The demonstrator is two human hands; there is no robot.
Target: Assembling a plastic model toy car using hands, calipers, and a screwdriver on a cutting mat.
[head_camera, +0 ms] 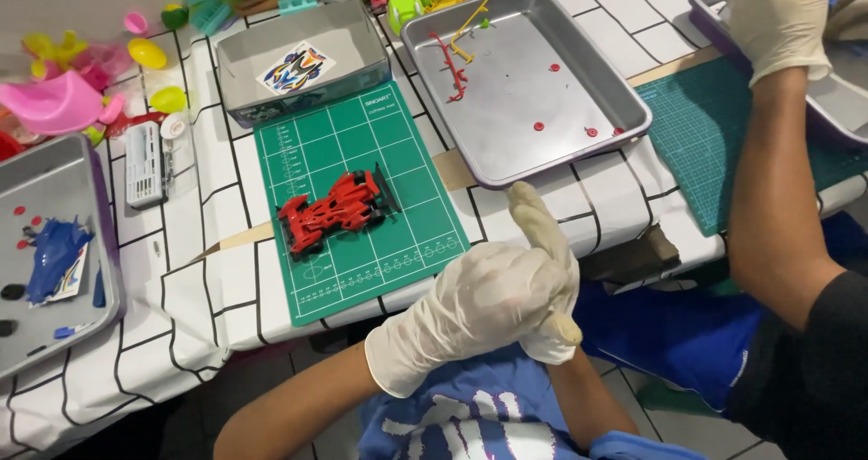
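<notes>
Both of my hands wear white gloves and meet in front of the table's near edge. My left hand [470, 306] is wrapped over my right hand [542, 230], which is mostly covered, with one finger sticking up. Neither touches the table. Just beyond them a red toy race car [333, 210] lies on a small green cutting mat [398, 153]. Behind the mat to the right stands a metal tray [533, 144] holding a red sprue [452, 67] and several tiny red parts.
A grey box [244, 58] with a sticker sheet [297, 67] sits behind the mat. A left tray [54, 189] holds blue parts [54, 257]. Colourful plastic toys [63, 98] crowd the far left. At right, another person's gloved hand [778, 17] reaches over a tray [841, 107], beside a second green mat [705, 126].
</notes>
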